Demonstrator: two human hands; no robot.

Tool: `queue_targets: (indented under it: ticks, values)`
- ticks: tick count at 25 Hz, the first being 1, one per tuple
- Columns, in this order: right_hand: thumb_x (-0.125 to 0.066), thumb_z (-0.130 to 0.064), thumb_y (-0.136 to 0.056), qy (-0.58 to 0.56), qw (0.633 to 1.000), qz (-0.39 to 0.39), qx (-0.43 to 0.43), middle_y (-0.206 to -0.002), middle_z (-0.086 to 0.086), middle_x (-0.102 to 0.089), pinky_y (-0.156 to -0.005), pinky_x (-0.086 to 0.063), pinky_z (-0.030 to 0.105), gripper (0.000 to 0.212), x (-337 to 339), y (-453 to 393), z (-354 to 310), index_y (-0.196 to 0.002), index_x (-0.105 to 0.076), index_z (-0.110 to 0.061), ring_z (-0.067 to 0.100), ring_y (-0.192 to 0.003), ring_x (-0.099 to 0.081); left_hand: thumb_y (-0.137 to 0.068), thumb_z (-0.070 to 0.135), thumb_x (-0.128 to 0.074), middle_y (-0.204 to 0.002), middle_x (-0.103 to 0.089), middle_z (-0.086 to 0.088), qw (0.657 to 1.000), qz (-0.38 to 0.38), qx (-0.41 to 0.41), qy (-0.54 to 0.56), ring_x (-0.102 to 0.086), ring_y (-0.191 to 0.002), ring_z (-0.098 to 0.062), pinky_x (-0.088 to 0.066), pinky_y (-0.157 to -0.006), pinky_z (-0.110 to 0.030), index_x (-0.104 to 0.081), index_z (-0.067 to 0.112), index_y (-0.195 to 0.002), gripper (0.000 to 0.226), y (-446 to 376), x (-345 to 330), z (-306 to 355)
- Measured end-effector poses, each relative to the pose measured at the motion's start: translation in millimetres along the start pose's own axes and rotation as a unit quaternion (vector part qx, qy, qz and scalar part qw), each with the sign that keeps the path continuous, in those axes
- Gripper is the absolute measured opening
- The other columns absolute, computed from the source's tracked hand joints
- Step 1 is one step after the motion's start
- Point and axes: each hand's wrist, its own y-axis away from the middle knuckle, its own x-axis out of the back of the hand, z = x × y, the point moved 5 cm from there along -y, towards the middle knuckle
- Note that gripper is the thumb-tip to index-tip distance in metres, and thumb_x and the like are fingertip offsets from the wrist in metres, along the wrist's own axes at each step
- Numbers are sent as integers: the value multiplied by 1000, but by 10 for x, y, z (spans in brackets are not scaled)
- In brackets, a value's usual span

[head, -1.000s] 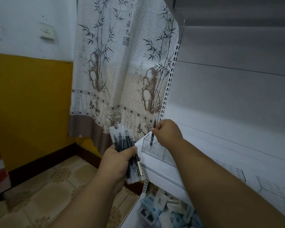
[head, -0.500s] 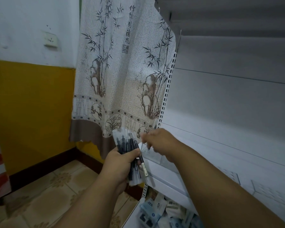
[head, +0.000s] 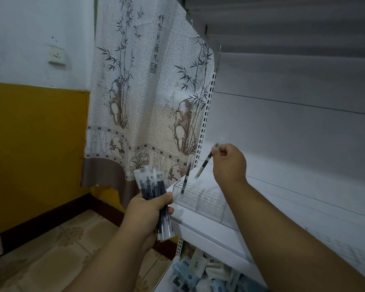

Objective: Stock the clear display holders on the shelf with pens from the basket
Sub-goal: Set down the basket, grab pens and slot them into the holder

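Head view: a bundle of pens point(head: 156, 204) is gripped by the left hand point(head: 149, 213). A single pen point(head: 204, 163) is pinched, tilted, by the right hand point(head: 230, 163) above the clear holder point(head: 198, 196), where one standing pen point(head: 185, 178) is seated at the left end.

My left hand point(head: 148, 216) is gripping a bundle of pens point(head: 154, 199) beside the shelf point(head: 209, 232). My right hand point(head: 230, 163) is pinching one tilted pen point(head: 204, 163) above the clear holder point(head: 198, 197), where another pen point(head: 185, 178) is standing upright.
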Motion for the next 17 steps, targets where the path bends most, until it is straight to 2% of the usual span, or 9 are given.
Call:
queue_targets:
  ticks: [5,10,14,17]
  values:
    - [-59,-24,-97,42,996,-42,59,-77,-7,-57,-58,-32,12,16,-223,67,18,-85,-62,-14,8,-71,-50,-87,4,-69,-74,-68,-12,1000,-4,5,7,-58,-58,-21,-54,-58,-33,-64,0,-99,13,15,-24,17]
    - [-56,-24,-97,95,989,-77,79,-77,7,-62,-64,-43,31,24,-381,126,103,-83,-62,-5,23,-74,-57,-88,6,-69,-73,-69,-11,1000,-4,12,11,-59,-57,-21,-53,-59,-34,-63,2,-99,13,11,0,-6]
    - [-58,-24,-96,94,988,-85,85,-79,5,-65,-67,-45,32,22,-426,164,113,-85,-64,-6,22,-77,-59,-88,6,-68,-73,-68,-12,1000,2,23,18,-59,-55,-21,-53,-56,-33,-64,2,-99,12,-16,50,-69]
    - [-58,-26,-97,48,996,-28,67,-87,-4,-64,-70,-38,23,17,-305,93,66,-93,-67,-12,13,-82,-57,-88,5,-68,-73,-68,-11,999,11,28,22,-59,-55,-20,-54,-57,-33,-64,1,-97,11,-45,87,-112]
